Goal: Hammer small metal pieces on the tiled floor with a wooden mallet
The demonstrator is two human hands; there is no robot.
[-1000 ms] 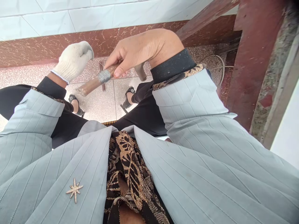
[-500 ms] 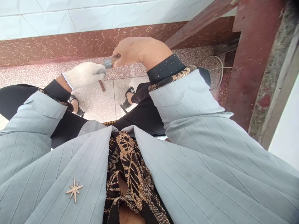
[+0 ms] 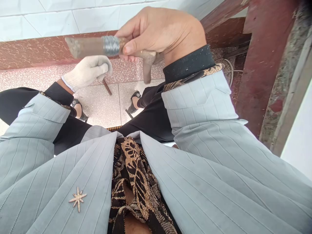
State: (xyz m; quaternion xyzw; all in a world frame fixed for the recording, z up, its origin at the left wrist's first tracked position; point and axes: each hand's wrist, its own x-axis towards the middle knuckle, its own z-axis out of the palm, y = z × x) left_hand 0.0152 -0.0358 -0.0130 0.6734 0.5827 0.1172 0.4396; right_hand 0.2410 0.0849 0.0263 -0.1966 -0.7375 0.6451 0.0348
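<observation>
Dropping the forked wooden stick (image 3: 89, 47): you support it with the bare right hand (image 3: 161, 31) alone, roughly level above the tiled floor (image 3: 102, 110); should thumb pressure slacken, the long unsupported section would probably tip first, towards your gloved left hand (image 3: 88, 71) or your shoes (image 3: 135, 94)

Blunt end (image 3: 74, 48): projects well past the wire binding (image 3: 111, 45) and shows blurred; a careless downward stroke could hit the gloved knuckles, since they sit just below its line

Wire binding: wound around the stick just beside your thumb; a lifted strand could scratch bare skin, though none can be made out

Side stub (image 3: 147, 68): hangs down below your palm, near the black cuff (image 3: 190, 61); rolling the wrist could snag it on the fabric

Bare right hand: closed firmly, gripping the stick on the fork side of the binding; thumb on the near face, fingers wrapped behind, with no visible gap

Gloved left hand: fingers curled partway, thumb laid alongside; no object shows in it, but the inner palm is hidden, so an empty grip cannot be confirmed; contact with the stick is equally unclear

Stick position: raised in front of the brown skirting (image 3: 31, 52), its fork partly covered by your hand
</observation>
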